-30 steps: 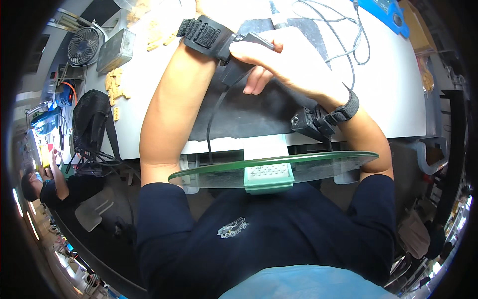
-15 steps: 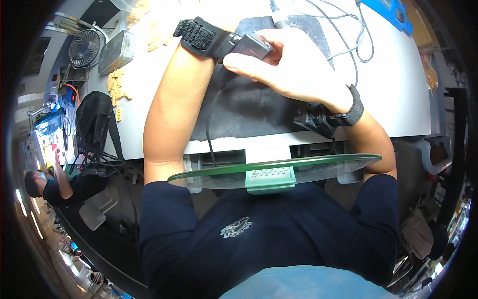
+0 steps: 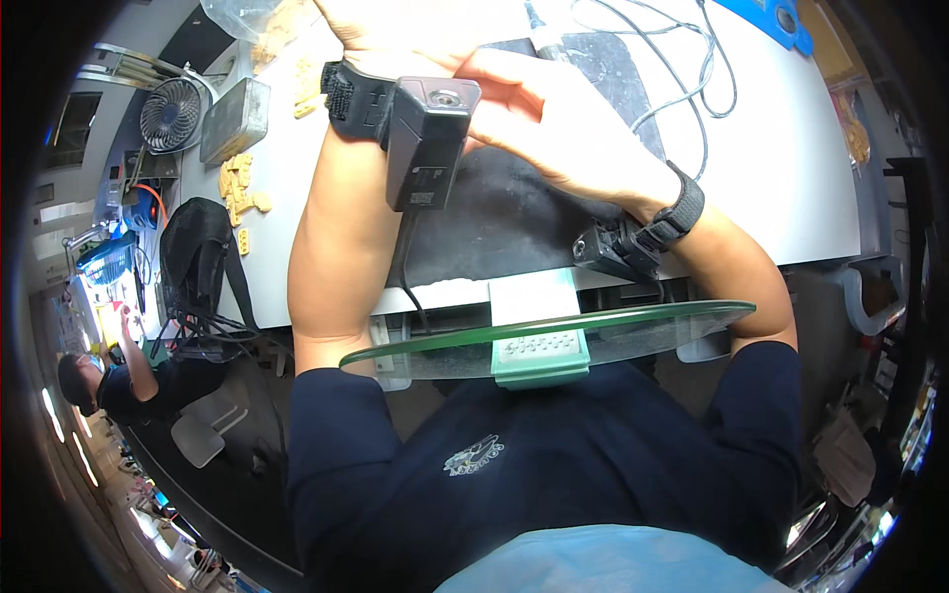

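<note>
So the main thing here is a black camera box [image 3: 430, 143], sitting on the left wrist with a wide black strap [image 3: 358, 102] and a cable running down from it. The right hand [image 3: 559, 119] is right up at the box's side, fingers bent and thumb at its edge, but can't tell if it's actually gripping it. The left hand [image 3: 395, 25] is mostly washed out and cut off up top, so no clue if it's wide or closed. Right wrist has another black box [image 3: 610, 249] on its own strap [image 3: 682, 210].

Under the arms there's a dark mat [image 3: 514, 217] on a white table [image 3: 761, 168], loose cables [image 3: 682, 99] off to the right. Over on the left: tan pieces [image 3: 237, 188], a metal box [image 3: 237, 121], a small fan [image 3: 171, 114] next to it and a black bag [image 3: 193, 252]. Close to the chest is a clear round plate [image 3: 652, 326] with a green edge.
</note>
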A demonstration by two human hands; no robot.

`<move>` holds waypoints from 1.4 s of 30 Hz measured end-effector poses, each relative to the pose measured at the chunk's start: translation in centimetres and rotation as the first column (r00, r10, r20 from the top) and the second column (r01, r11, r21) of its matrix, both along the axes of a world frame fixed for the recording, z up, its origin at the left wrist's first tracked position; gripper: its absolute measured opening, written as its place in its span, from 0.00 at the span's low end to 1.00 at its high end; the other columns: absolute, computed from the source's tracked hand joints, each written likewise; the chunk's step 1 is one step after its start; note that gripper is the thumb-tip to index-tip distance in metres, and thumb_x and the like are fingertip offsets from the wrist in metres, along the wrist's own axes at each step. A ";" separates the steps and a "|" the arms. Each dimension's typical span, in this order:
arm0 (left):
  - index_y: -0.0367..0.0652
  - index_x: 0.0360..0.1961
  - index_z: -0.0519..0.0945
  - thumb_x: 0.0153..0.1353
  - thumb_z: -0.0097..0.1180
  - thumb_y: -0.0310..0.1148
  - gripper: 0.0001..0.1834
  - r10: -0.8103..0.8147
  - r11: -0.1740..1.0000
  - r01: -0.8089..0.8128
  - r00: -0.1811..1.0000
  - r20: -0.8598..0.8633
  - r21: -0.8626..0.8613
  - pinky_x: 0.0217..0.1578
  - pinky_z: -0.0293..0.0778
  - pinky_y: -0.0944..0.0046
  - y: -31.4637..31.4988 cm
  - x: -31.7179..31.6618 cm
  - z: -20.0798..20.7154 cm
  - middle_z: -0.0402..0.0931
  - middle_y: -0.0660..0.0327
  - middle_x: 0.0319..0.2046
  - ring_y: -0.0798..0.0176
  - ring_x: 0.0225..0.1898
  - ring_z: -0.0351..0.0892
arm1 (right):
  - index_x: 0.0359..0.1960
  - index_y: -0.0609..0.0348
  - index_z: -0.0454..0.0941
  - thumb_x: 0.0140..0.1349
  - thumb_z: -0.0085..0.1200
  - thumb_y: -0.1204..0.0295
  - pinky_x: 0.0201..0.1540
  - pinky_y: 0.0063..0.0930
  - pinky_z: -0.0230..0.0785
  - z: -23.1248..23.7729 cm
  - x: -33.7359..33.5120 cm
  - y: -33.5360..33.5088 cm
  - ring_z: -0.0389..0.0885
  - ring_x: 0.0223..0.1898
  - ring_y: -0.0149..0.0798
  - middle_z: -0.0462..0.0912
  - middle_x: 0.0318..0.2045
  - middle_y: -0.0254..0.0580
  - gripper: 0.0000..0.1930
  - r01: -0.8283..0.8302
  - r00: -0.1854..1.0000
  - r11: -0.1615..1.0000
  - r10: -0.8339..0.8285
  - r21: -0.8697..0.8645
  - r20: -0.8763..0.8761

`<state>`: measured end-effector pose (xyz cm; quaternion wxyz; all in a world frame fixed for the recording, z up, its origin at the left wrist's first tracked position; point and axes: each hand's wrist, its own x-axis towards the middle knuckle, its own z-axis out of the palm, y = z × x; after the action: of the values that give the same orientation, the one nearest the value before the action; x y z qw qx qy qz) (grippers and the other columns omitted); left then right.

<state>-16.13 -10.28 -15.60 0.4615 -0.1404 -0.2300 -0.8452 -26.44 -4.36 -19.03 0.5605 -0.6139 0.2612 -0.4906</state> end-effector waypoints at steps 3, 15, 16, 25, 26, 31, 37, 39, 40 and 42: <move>0.43 0.29 0.74 0.61 0.55 0.37 0.10 -0.026 0.999 0.028 0.998 -0.054 0.029 0.26 0.70 0.70 -0.6 -0.3 -0.1 0.73 0.62 0.24 0.70 0.20 0.70 | 0.60 0.69 0.63 0.67 0.49 0.71 0.50 0.28 0.73 -0.3 0.3 0.0 0.80 0.45 0.36 0.77 0.49 0.51 0.22 0.019 0.999 0.997 -0.017 -0.073 0.032; 0.44 0.26 0.74 0.60 0.58 0.36 0.10 -0.123 0.976 0.165 0.955 -0.271 0.140 0.23 0.70 0.70 1.7 -2.2 -0.3 0.72 0.63 0.21 0.72 0.16 0.68 | 0.66 0.64 0.57 0.61 0.59 0.70 0.68 0.37 0.53 0.1 -1.4 -0.1 0.60 0.66 0.40 0.66 0.63 0.49 0.34 -0.256 0.965 0.966 0.257 0.039 -0.051; 0.44 0.26 0.74 0.60 0.58 0.36 0.10 -0.130 0.972 0.179 0.948 -0.291 0.150 0.22 0.70 0.70 2.0 -2.1 -0.3 0.72 0.63 0.21 0.72 0.16 0.68 | 0.66 0.64 0.57 0.61 0.59 0.70 0.68 0.37 0.53 0.1 -1.5 0.0 0.60 0.66 0.40 0.66 0.63 0.49 0.34 -0.253 0.966 0.967 0.254 0.040 -0.051; 0.46 0.22 0.75 0.56 0.56 0.40 0.11 -0.662 0.749 0.632 0.697 -0.276 -0.199 0.32 0.72 0.68 -0.8 -4.0 0.5 0.70 0.65 0.20 0.70 0.24 0.72 | 0.58 0.63 0.70 0.39 0.76 0.63 0.61 0.30 0.63 -0.8 -2.3 -0.6 0.71 0.56 0.38 0.76 0.53 0.40 0.42 -0.224 0.972 0.975 0.224 0.003 -0.069; 0.46 0.22 0.74 0.57 0.54 0.39 0.11 -0.656 0.755 0.631 0.730 -0.190 -0.180 0.31 0.71 0.70 -0.9 -3.4 0.7 0.70 0.65 0.20 0.71 0.24 0.72 | 0.57 0.63 0.70 0.39 0.77 0.63 0.60 0.30 0.64 -0.8 -2.3 -0.7 0.71 0.55 0.37 0.77 0.53 0.40 0.42 -0.163 0.986 0.976 0.157 -0.146 -0.053; 0.50 0.13 0.62 0.52 0.51 0.32 0.14 -0.437 0.899 0.436 0.892 0.114 0.035 0.19 0.59 0.78 1.1 -2.5 2.9 0.58 0.71 0.11 0.78 0.16 0.62 | 0.55 0.62 0.73 0.35 0.78 0.65 0.59 0.29 0.65 -0.9 -3.0 -0.7 0.73 0.52 0.37 0.78 0.50 0.39 0.41 -0.174 0.968 0.983 0.162 -0.049 -0.193; 0.49 0.15 0.64 0.53 0.49 0.30 0.12 -0.162 0.985 0.169 0.973 0.163 -0.032 0.16 0.60 0.79 1.8 -2.8 3.2 0.61 0.70 0.12 0.78 0.14 0.63 | 0.52 0.63 0.74 0.32 0.80 0.63 0.58 0.31 0.64 -3.7 -5.1 -0.6 0.72 0.51 0.39 0.79 0.46 0.39 0.41 0.048 0.872 0.930 -0.217 -0.364 -0.438; 0.49 0.16 0.65 0.54 0.49 0.31 0.11 -0.101 0.991 0.114 0.979 0.177 -0.066 0.17 0.60 0.79 3.4 -1.3 3.5 0.61 0.70 0.12 0.77 0.15 0.63 | 0.51 0.63 0.75 0.32 0.80 0.63 0.57 0.30 0.64 -3.9 -5.3 -0.6 0.73 0.50 0.38 0.79 0.45 0.39 0.40 0.044 0.881 0.936 -0.202 -0.350 -0.428; 0.48 0.17 0.65 0.54 0.49 0.31 0.11 -0.062 0.993 0.078 0.981 0.182 -0.086 0.17 0.60 0.79 3.6 -1.1 3.6 0.61 0.70 0.12 0.77 0.15 0.64 | 0.50 0.63 0.75 0.33 0.79 0.63 0.56 0.30 0.64 -3.7 -4.9 -0.8 0.73 0.49 0.38 0.80 0.44 0.39 0.39 0.029 0.891 0.940 -0.179 -0.341 -0.418; 0.48 0.18 0.65 0.55 0.49 0.31 0.10 0.018 0.992 0.006 0.982 0.189 -0.126 0.17 0.61 0.79 3.6 -2.7 3.3 0.62 0.69 0.13 0.77 0.16 0.64 | 0.47 0.64 0.76 0.33 0.79 0.64 0.54 0.30 0.65 -3.2 -3.9 -1.1 0.73 0.48 0.37 0.80 0.43 0.39 0.36 -0.003 0.908 0.946 -0.133 -0.323 -0.397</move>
<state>-18.86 -6.70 -12.31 0.4303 -0.0872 -0.3264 -0.8370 -30.33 -5.46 -22.22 0.3700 -0.7762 0.3124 -0.4037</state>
